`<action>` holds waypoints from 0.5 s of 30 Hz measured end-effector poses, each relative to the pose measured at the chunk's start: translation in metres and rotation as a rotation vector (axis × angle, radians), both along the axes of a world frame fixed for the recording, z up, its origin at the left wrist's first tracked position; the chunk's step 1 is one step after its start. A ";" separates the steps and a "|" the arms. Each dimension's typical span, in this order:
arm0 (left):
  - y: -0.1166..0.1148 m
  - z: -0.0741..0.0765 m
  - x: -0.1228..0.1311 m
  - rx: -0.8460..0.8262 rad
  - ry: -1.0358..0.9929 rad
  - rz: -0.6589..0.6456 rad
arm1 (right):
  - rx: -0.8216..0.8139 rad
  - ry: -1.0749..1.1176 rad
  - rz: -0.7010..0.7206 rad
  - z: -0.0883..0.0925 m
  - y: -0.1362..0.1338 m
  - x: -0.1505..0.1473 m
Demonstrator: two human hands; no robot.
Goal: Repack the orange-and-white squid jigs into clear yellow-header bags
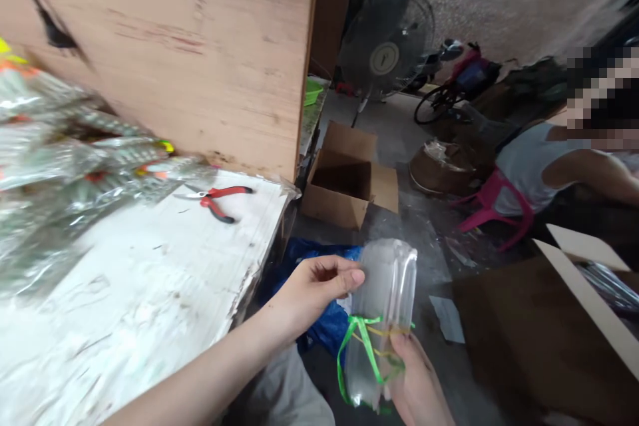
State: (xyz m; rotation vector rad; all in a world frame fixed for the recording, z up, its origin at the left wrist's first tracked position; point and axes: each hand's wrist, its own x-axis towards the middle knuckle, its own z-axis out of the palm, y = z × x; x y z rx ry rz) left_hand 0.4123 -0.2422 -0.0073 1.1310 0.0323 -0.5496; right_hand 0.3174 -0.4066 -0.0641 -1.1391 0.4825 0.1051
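Note:
My right hand point(417, 379) grips the lower end of a bundle of clear plastic bags point(387, 293) tied round with a green strip point(364, 349) and thin rubber bands. My left hand point(319, 289) pinches the bundle's upper left edge between thumb and fingers. The bundle is held upright in front of me, off the right edge of the white table point(144, 293). Red-handled pliers point(219, 200) lie on the table near the wooden board.
A heap of clear packets point(64, 166) covers the table's left. A wooden board point(174, 40) stands behind it. Open cardboard boxes sit on the floor ahead point(344, 180) and at right point(559, 319). A fan point(387, 46), a blue bag point(319, 323) and a seated person point(549, 166) are nearby.

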 end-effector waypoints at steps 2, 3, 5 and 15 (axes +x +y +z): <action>0.008 -0.001 -0.015 -0.094 0.153 0.055 | -0.055 0.049 -0.015 0.009 0.006 -0.008; 0.013 -0.003 -0.023 -0.141 0.217 0.074 | -0.089 0.061 -0.017 0.013 0.009 -0.012; 0.022 -0.006 -0.037 -0.220 0.297 0.118 | -0.145 0.057 0.005 0.020 0.014 -0.021; 0.038 -0.005 -0.120 -0.572 0.200 0.164 | -0.432 -0.131 0.225 0.049 0.062 -0.051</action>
